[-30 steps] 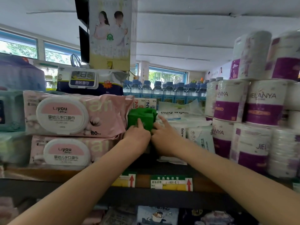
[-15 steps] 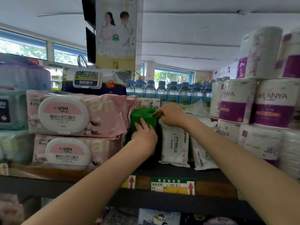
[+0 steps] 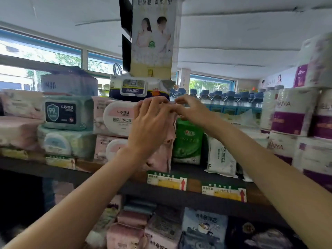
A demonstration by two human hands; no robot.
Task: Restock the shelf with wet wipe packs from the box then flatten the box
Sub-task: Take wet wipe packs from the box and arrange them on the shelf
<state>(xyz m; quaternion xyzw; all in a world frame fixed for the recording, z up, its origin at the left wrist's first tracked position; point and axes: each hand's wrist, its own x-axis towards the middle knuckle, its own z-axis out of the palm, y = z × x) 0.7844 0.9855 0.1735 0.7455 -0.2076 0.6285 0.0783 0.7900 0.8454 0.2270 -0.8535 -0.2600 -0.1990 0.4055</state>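
A green wipe pack (image 3: 187, 141) stands upright on the dark shelf (image 3: 197, 172), between two stacked pink Liyou packs (image 3: 115, 121) and a white pack (image 3: 221, 156). My left hand (image 3: 150, 124) is raised in front of the pink packs' right end, fingers fairly straight and pointing up. Just above the green pack's top is my right hand (image 3: 191, 110), its fingers loosely curled. The fingertips of both hands meet near the upper pink pack's corner. I see nothing gripped in either hand. The box is out of view.
Teal and pale-green wipe packs (image 3: 66, 114) fill the shelf's left. Purple-labelled paper rolls (image 3: 294, 112) are stacked at the right. Water bottles (image 3: 228, 97) stand behind. A postered pillar (image 3: 152, 38) rises above a dark blue pack (image 3: 136, 88). Price tags (image 3: 167, 180) line the shelf edge.
Both hands have lifted off the green pack to the upper pink pack's corner. The green pack now stands free and upright. My view has swung left.
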